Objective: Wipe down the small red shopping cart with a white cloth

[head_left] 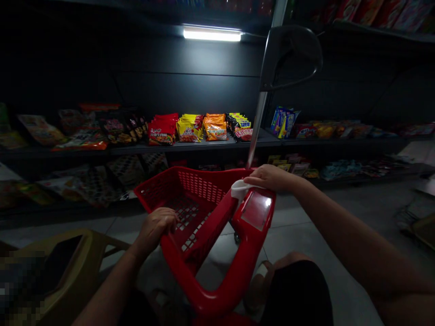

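A red plastic shopping cart [204, 290] stands before my knees, its handle curving toward me and its slotted basket facing the shelves. My left hand [157, 226] is closed around the left end of the handle, where it meets the basket. At the far right end of the handle, my right hand [272, 177] presses a white cloth [240, 188] against the red plastic, fingers curled over it. A clear, shiny panel [257, 209] is set into the handle just below that hand. The cart's basket floor shows bare mesh.
A dark shelf [251, 141] ahead carries red noodle packets [163, 130], yellow packets [189, 128] and orange packets [216, 127]. A metal pole [258, 113] rises behind the cart. A yellowish stool [83, 258] with a dark flat object on it stands at my left.
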`<state>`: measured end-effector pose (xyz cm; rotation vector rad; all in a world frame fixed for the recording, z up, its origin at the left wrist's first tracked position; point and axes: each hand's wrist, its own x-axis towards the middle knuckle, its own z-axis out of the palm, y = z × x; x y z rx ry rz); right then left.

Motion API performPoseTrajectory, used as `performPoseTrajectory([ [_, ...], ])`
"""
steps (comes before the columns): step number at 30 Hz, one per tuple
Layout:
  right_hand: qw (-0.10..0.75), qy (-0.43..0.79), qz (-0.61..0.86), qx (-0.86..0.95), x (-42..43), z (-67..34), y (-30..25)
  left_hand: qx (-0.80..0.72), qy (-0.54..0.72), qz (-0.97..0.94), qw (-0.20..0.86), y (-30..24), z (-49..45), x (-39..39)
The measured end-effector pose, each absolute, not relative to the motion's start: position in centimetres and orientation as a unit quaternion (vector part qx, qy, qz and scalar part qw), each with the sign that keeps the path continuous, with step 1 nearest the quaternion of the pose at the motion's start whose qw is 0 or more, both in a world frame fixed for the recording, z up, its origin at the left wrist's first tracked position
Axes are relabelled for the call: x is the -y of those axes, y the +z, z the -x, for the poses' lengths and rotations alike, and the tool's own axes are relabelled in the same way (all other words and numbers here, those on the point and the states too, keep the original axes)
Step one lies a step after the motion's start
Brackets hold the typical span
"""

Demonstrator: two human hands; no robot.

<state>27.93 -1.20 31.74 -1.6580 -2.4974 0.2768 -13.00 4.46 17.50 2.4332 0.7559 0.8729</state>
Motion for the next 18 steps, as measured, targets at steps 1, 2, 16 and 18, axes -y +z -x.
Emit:
performPoseTrajectory([
  [1, 0.116, 0.082, 0.557, 0.818, 2.2, -27.6, 31.2, -0.264, 0.323, -0.880, 0.226, 17.4, 13.0, -4.7],
  [2, 0.178, 0.064, 0.564, 0.804, 3.2, -27.4, 30.6, -0.255, 0.328, -0.880, 0.230, 17.3, 13.1, -4.9],
  [16, 0.470, -0.137, 0.611, 0.622, 10.9, -23.5, 26.8, -0.364, 0.211, -0.872, 0.251, 18.7, 11.6, -9.4],
  [18, 0.457, -0.148, 0.626, 0.614, 10.4, -23.8, 26.7, -0.369, 0.205, -0.863, 0.278, 19.5, 11.5, -8.1],
])
